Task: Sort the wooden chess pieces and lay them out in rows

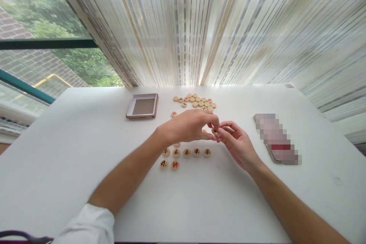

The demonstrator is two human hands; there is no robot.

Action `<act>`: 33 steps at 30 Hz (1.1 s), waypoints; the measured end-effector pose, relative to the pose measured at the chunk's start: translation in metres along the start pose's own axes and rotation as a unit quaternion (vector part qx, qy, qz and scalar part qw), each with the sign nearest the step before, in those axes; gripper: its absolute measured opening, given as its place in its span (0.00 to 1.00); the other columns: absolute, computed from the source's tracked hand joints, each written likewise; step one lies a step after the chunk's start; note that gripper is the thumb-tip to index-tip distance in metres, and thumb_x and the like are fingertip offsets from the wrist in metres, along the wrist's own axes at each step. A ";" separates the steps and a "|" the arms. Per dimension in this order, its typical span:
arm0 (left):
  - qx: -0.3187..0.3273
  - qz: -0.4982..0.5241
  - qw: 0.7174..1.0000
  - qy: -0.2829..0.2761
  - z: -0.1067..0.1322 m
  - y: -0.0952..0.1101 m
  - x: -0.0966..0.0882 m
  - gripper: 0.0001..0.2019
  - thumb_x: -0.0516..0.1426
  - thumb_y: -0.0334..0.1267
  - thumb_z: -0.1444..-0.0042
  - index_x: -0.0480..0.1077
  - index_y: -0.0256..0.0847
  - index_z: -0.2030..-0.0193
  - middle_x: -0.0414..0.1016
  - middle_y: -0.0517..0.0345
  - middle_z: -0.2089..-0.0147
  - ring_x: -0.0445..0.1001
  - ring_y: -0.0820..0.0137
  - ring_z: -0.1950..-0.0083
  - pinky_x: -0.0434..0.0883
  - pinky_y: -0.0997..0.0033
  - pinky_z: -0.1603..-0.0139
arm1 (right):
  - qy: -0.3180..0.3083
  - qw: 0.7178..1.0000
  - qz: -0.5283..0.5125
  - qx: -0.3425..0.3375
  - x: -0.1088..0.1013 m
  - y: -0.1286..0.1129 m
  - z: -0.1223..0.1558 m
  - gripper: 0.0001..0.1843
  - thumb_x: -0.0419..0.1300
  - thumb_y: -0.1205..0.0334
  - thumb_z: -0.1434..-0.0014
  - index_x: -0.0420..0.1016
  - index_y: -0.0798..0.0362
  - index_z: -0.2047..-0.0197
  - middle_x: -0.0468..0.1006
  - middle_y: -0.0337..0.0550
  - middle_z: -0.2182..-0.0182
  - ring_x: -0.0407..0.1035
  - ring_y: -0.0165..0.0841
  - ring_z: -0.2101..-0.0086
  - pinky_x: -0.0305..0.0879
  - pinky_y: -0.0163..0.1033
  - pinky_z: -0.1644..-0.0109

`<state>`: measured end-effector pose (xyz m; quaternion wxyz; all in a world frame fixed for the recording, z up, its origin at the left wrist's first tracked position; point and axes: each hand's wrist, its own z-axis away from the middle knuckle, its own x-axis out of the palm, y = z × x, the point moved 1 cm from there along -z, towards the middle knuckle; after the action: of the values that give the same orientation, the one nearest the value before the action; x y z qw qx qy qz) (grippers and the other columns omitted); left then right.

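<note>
My left hand reaches in over the middle of the table, its thumb and fingers closed on a small round wooden xiangqi piece with a dark mark. From the right, the fingertips of my right hand pinch the same piece. Below the hands, several pieces with black characters form a row. Nearer me lie a black-marked piece and a red-marked piece. Another red-marked piece shows just beyond my left hand, which partly hides some pieces beneath it.
A cluster of xiangqi pieces, many blank side up, lies toward the back of the white table. A shallow open box stands back left. At right lies a blurred-out flat object. Striped curtains hang behind the table.
</note>
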<state>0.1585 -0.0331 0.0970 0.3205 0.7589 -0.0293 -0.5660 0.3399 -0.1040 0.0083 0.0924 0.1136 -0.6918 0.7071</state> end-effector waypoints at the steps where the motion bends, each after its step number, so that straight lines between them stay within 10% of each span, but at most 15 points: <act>1: -0.002 0.009 1.000 -0.006 0.001 -0.001 -0.002 0.06 0.63 0.40 0.40 0.74 0.40 0.60 0.78 0.58 0.59 0.75 0.70 0.59 0.65 0.72 0.63 | 0.002 1.000 0.016 -0.008 0.000 0.000 0.000 0.08 0.68 0.57 0.39 0.75 0.49 0.59 0.80 0.38 0.68 0.71 0.28 0.69 0.68 0.36 0.61; 33: -0.034 0.017 0.999 -0.012 0.001 -0.006 0.002 0.07 0.61 0.39 0.39 0.73 0.40 0.56 0.79 0.58 0.61 0.77 0.70 0.60 0.67 0.72 0.64 | 0.022 0.997 0.075 -0.010 0.008 0.002 0.007 0.14 0.65 0.52 0.37 0.71 0.48 0.53 0.85 0.42 0.66 0.81 0.38 0.66 0.78 0.43 0.61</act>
<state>0.1562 -0.0299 0.0922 0.3553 0.7404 -0.0268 -0.5700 0.3317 -0.1116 0.0086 0.0556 0.0452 -0.7033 0.7073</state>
